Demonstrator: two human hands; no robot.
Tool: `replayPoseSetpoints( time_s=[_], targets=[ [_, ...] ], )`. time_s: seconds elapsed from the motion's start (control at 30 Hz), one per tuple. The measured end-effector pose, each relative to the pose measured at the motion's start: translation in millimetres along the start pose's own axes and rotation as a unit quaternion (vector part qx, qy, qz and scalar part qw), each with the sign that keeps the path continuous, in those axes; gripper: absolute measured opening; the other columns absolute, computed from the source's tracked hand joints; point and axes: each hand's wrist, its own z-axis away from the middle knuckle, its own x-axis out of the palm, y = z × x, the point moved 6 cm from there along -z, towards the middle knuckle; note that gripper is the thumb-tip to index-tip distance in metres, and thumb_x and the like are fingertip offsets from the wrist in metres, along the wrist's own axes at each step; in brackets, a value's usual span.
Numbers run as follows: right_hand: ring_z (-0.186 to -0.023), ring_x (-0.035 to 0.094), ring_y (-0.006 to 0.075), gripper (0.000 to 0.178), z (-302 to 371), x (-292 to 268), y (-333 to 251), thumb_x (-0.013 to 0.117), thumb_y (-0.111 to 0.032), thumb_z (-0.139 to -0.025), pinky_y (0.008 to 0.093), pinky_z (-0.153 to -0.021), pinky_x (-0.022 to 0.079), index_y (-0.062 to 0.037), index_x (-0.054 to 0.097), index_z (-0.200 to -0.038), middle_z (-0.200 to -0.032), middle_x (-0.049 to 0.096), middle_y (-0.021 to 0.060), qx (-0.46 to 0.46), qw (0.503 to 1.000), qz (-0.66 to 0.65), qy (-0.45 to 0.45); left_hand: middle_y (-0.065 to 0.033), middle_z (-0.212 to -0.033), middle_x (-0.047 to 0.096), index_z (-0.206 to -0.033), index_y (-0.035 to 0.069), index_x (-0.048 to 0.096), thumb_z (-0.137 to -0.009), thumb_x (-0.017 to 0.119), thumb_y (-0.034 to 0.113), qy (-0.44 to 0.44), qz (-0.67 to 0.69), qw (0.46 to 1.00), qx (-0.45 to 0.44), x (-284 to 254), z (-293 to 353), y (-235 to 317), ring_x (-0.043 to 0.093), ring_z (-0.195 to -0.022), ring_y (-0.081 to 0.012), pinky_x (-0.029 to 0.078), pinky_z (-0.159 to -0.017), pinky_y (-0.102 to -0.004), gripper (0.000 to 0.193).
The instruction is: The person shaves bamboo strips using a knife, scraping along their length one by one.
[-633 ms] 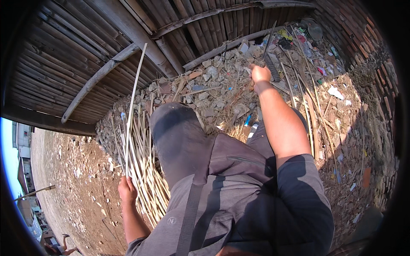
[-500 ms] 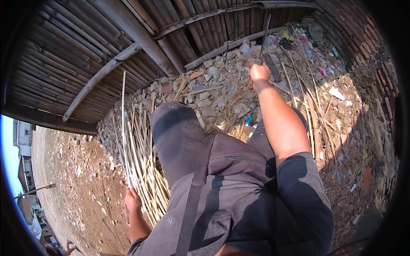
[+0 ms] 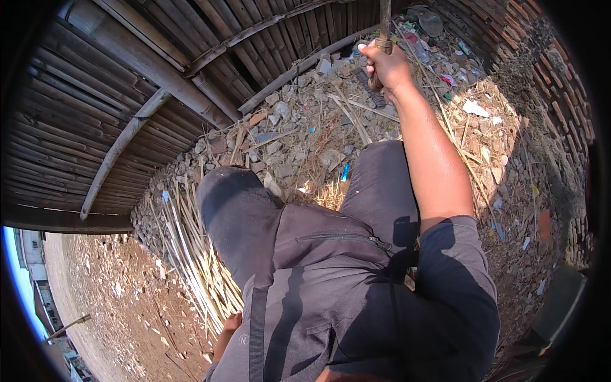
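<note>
Up at the far right of centre, my right hand (image 3: 389,67) is closed round the wooden handle of a machete (image 3: 383,44). Its blade runs up out of the picture, so most of it is cut off. Low on the left, my left hand (image 3: 233,322) is beside the lower ends of a heap of pale bamboo strips (image 3: 197,254). My shirt partly covers that hand, and how its fingers are set does not show. The strips lie on the ground along my left leg.
A bamboo-slat wall (image 3: 76,127) with thick poles rises at the far left. Stone rubble (image 3: 286,121) and litter cover the ground before my knees. On the right stands a brick wall (image 3: 554,95). Bare brown soil (image 3: 127,286) with scattered chips spreads left.
My left hand has drawn back toward my body, and the long strip that stood out from it no longer stands there. My right hand has risen with the machete.
</note>
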Motion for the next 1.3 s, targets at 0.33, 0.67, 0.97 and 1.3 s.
replayPoseSetpoints(
  time_s=[0.33,0.67,0.97,1.3],
  targets=[
    [-0.082,0.068,0.0252,0.027,148,-324,213,0.077,-0.029,-0.081,0.0374,-0.079,0.053,-0.0064,0.070,-0.095,-0.087,0.072,0.0135,0.210,0.876,0.428,0.073,-0.0191,-0.108,0.070,-0.122,0.006,0.063,-0.105,0.039,0.045,0.045,0.264,0.963,-0.025,-120,-45,72,0.067,-0.101,-0.0342,0.052,-0.087,-0.0447,0.048],
    [-0.104,0.070,0.0286,0.042,324,-402,360,0.075,-0.029,-0.080,0.0413,-0.092,0.054,-0.0064,0.070,-0.115,-0.109,0.070,0.0196,0.361,0.790,0.478,0.133,-0.0179,-0.107,0.069,-0.122,0.005,0.062,-0.105,0.041,0.041,0.088,0.284,0.955,0.013,-168,-39,181,0.067,-0.101,-0.0327,0.053,-0.086,-0.0435,0.045],
    [-0.116,0.063,0.0374,0.043,300,-364,320,0.074,-0.029,-0.085,0.0450,-0.101,0.051,-0.0076,0.068,-0.122,-0.118,0.066,0.0227,0.332,0.762,0.546,0.102,-0.0169,-0.107,0.069,-0.121,0.005,0.062,-0.105,0.043,0.038,0.086,0.299,0.950,0.016,-157,-13,223,0.067,-0.100,-0.0314,0.053,-0.086,-0.0424,0.042],
    [-0.122,0.060,0.0369,0.054,321,-353,308,0.075,-0.033,-0.083,0.0427,-0.103,0.050,-0.0127,0.064,-0.132,-0.132,0.058,0.0206,0.348,0.749,0.561,0.059,-0.0157,-0.107,0.069,-0.121,0.004,0.061,-0.105,0.044,0.035,0.058,0.336,0.940,0.026,-127,-24,231,0.067,-0.099,-0.0299,0.053,-0.085,-0.0412,0.039]
  ],
)
